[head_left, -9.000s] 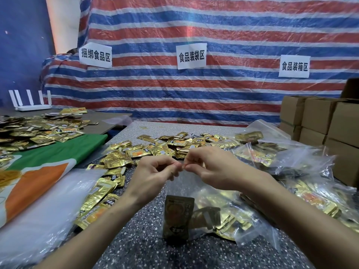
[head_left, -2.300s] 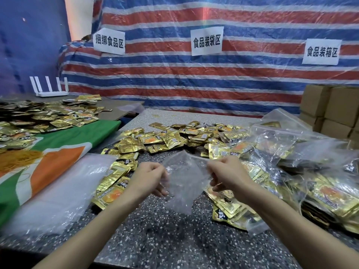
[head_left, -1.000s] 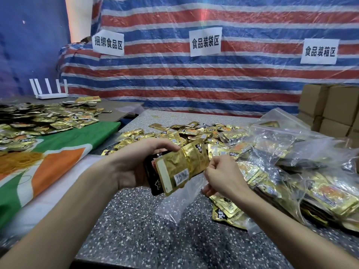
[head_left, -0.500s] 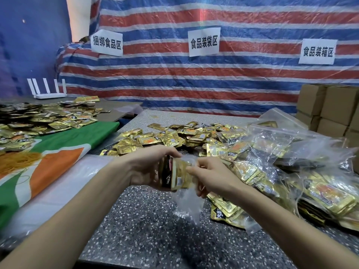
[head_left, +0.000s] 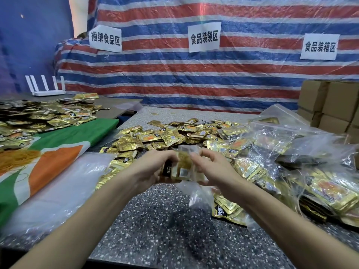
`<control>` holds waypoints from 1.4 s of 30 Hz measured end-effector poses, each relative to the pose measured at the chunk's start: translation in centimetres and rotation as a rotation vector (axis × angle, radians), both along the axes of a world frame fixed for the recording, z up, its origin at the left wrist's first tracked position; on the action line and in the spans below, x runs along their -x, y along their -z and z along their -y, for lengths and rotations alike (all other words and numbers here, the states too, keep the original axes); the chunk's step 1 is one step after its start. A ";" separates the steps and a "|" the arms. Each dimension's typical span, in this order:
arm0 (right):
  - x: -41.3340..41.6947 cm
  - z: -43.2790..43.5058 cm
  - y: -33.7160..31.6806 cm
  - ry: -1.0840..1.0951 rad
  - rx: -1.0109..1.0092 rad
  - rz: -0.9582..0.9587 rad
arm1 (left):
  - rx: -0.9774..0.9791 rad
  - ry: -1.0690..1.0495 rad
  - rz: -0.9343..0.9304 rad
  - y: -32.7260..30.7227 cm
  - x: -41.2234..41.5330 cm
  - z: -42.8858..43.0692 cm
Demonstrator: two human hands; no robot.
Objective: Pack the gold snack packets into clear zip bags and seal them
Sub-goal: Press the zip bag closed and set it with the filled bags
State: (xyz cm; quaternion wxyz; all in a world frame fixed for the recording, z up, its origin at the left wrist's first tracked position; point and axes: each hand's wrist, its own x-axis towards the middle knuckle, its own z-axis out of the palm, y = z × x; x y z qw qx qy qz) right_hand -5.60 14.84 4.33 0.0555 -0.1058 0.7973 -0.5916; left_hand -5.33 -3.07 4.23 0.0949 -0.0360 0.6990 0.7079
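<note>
On the speckled table point(head_left: 165, 239), just before the loose heap point(head_left: 171, 135), a stack of gold packets point(head_left: 180, 169) is gripped by the left hand point(head_left: 151, 167) at the mouth of a clear zip bag point(head_left: 200, 195), which is pinched by the right hand point(head_left: 213, 169). The limp film may well fold shut, and packets be spilled. Filled bags point(head_left: 287, 144) are piled right of the heap; behind it a striped tarp point(head_left: 194, 80) is hung.
</note>
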 end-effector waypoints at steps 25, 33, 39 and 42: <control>0.5 0.2 -1.4 0.025 0.442 -0.002 | 0.243 -0.437 -0.533 0.1 3.9 4.3; 0.5 -0.1 -1.2 0.029 0.400 -0.020 | 1.289 -0.433 0.088 9.7 5.5 11.3; 0.4 -0.1 -1.2 0.024 0.351 -0.010 | 1.568 -0.402 0.060 11.6 5.2 11.5; 0.4 -0.2 -1.2 0.026 0.334 -0.005 | 1.622 -0.334 0.053 10.8 5.0 10.8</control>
